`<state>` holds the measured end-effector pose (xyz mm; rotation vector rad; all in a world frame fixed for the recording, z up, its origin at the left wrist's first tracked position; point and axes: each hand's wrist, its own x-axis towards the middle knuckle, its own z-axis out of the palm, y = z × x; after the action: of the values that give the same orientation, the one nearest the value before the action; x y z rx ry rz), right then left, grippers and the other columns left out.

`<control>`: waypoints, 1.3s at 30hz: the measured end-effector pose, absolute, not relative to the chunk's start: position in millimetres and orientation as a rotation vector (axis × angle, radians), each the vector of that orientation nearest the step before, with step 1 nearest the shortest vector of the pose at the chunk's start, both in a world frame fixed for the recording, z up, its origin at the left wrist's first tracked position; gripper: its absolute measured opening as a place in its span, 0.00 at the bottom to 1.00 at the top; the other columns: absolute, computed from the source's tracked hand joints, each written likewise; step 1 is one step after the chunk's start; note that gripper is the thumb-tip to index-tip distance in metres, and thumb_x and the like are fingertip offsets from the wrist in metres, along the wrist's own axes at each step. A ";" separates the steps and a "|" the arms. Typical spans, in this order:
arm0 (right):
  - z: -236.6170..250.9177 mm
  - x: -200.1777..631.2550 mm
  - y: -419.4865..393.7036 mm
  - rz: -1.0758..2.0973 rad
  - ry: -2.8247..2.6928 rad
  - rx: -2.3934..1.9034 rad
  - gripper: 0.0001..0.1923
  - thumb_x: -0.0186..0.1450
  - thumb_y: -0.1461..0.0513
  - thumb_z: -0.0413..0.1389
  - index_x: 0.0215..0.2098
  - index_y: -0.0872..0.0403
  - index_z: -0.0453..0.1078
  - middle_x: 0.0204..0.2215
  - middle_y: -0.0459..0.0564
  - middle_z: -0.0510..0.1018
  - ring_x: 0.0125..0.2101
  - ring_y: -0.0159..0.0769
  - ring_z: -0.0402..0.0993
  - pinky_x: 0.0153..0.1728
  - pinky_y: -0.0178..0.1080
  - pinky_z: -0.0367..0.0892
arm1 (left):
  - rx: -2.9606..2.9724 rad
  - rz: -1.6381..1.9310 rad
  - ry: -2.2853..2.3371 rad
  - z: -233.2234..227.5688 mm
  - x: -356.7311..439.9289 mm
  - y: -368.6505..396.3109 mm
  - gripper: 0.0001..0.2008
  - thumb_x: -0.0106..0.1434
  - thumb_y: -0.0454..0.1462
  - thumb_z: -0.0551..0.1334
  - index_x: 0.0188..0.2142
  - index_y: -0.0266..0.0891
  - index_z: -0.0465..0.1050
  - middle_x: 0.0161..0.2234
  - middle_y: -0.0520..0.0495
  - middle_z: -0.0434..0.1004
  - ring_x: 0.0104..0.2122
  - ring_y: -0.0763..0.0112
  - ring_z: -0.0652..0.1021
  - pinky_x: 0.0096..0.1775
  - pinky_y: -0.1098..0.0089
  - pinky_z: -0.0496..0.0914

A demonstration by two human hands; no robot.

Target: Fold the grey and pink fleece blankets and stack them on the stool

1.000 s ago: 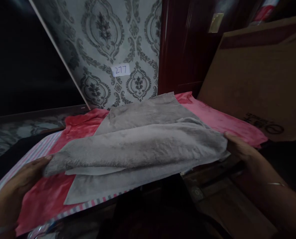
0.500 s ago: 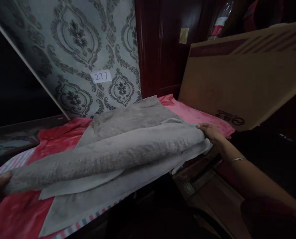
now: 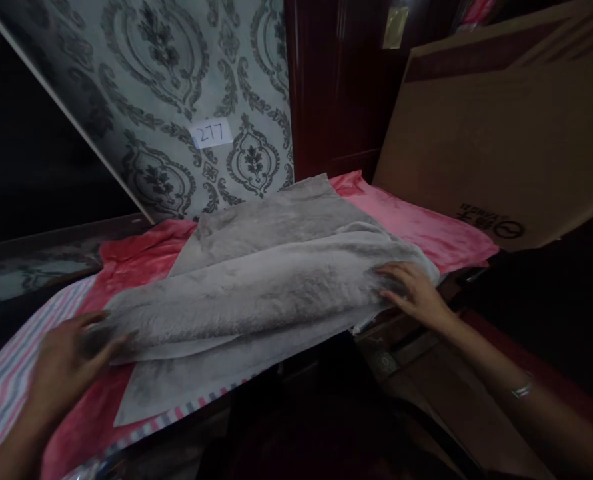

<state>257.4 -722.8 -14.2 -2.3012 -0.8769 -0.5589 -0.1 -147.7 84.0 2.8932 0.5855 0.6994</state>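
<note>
A plush grey cloth (image 3: 261, 287) lies across the surface in front of me, its near part folded over into a thick band. My left hand (image 3: 66, 363) is at the band's left end, thumb and fingers apart and touching the fabric. At the right end, my right hand (image 3: 414, 293) rests on the band with its fingers spread. Red plush cloth (image 3: 94, 413) shows under the grey one on the left, and pink plush cloth (image 3: 421, 230) sticks out on the right. Whatever lies inside the fold is hidden.
A striped cloth (image 3: 31, 350) covers the surface beneath. Behind stand a patterned wall (image 3: 176, 87) with a paper marked 277 (image 3: 211, 133) and a dark red wooden panel (image 3: 339, 100). A cardboard box (image 3: 486, 140) is at the right, a dark screen-like panel (image 3: 36, 147) at the left.
The grey band has come down and lies flatter and wider. Both hands have let go of its ends and moved inward, fingers spread on it. The view has shifted slightly.
</note>
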 end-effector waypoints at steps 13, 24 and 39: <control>-39.2 279.8 -696.4 -0.264 -1.085 -2.388 0.08 0.64 0.54 0.53 0.32 0.48 0.68 0.29 0.51 0.77 0.33 0.44 0.73 0.36 0.46 0.69 | 2.861 0.313 0.159 65.2 40.7 -150.5 0.20 0.55 0.53 0.62 0.40 0.43 0.71 0.43 0.43 0.77 0.45 0.55 0.77 0.50 0.57 0.70; 48.7 274.7 -686.5 -0.832 -0.611 -2.349 0.12 0.61 0.51 0.50 0.38 0.49 0.63 0.33 0.56 0.77 0.32 0.48 0.75 0.34 0.45 0.68 | 2.798 0.215 0.168 65.8 42.0 -154.8 0.14 0.55 0.45 0.63 0.39 0.41 0.71 0.42 0.45 0.76 0.45 0.58 0.74 0.49 0.59 0.69; 101.9 326.4 -700.2 -0.832 -1.150 -2.647 0.31 0.66 0.35 0.40 0.28 0.49 0.66 0.27 0.54 0.73 0.26 0.41 0.68 0.25 0.41 0.53 | 2.921 0.928 0.817 144.1 75.4 -170.6 0.10 0.69 0.41 0.55 0.45 0.40 0.68 0.35 0.44 0.77 0.37 0.58 0.78 0.38 0.65 0.64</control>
<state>326.4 -700.2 101.9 -2.6475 -1.1497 -0.8320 75.4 -170.6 144.1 2.9214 0.8172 0.9282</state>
